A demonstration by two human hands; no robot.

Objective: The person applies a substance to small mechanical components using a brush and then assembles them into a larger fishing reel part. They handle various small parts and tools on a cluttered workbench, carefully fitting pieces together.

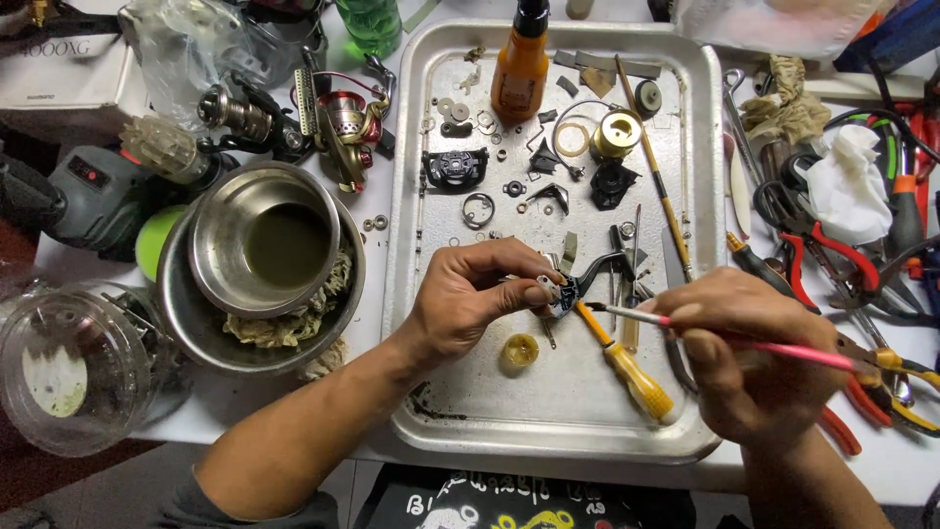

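Observation:
My left hand [470, 299] pinches a small dark metal reel part [578, 284] with a curved arm above the metal tray [431, 176]. My right hand [749, 358] grips a thin pink-handled brush [764, 345], and its tip touches the part. A yellow-handled screwdriver [627, 364] lies on the tray just below the part. A small yellow cap of grease [519, 351] sits under my left hand. Several small washers, springs and black reel pieces [455, 167] are spread over the upper tray.
An orange bottle [519, 64] stands at the tray's top. Left of the tray are nested steel bowls [264, 255], a fishing reel [338, 122], a clear lidded tub [69, 367] and a power tool [88, 191]. Pliers, cutters [832, 260] and white tissue [847, 181] crowd the right side.

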